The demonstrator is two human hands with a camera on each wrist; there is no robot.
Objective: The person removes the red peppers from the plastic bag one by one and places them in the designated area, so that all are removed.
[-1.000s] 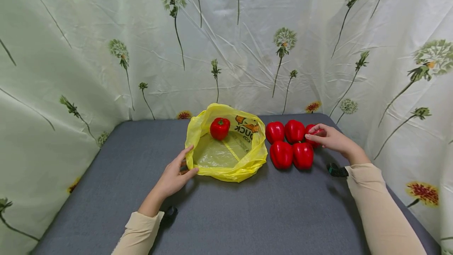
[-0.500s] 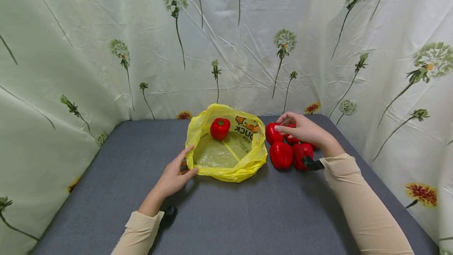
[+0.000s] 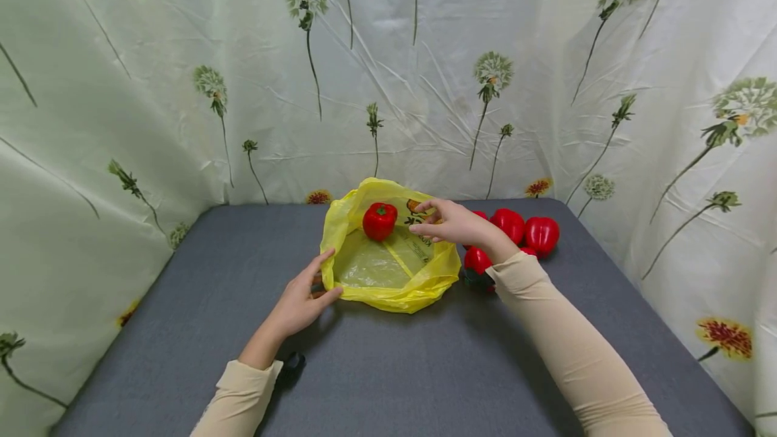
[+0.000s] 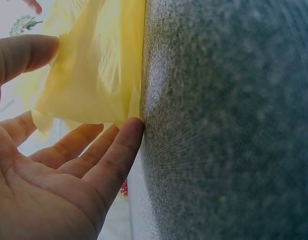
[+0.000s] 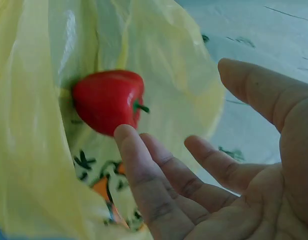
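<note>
A yellow plastic bag stands on the table with its mouth spread wide. Inside it, against the back wall, lies a red bell pepper with a green stem. My left hand touches the bag's left side, thumb and fingers spread apart along it; the left wrist view has the fingertips against the plastic. Over the bag's right part hovers my right hand, fingers loosely bent and nothing between them. In the right wrist view the bell pepper appears just beyond the fingertips.
Several more red bell peppers sit together right of the bag, partly hidden by the right forearm. Grey cloth covers the table. A curtain with a dandelion print hangs behind it and along both sides.
My right hand has moved left, from the far-right bell pepper across the group to above the bag, holding nothing. The left hand has stayed at the bag.
</note>
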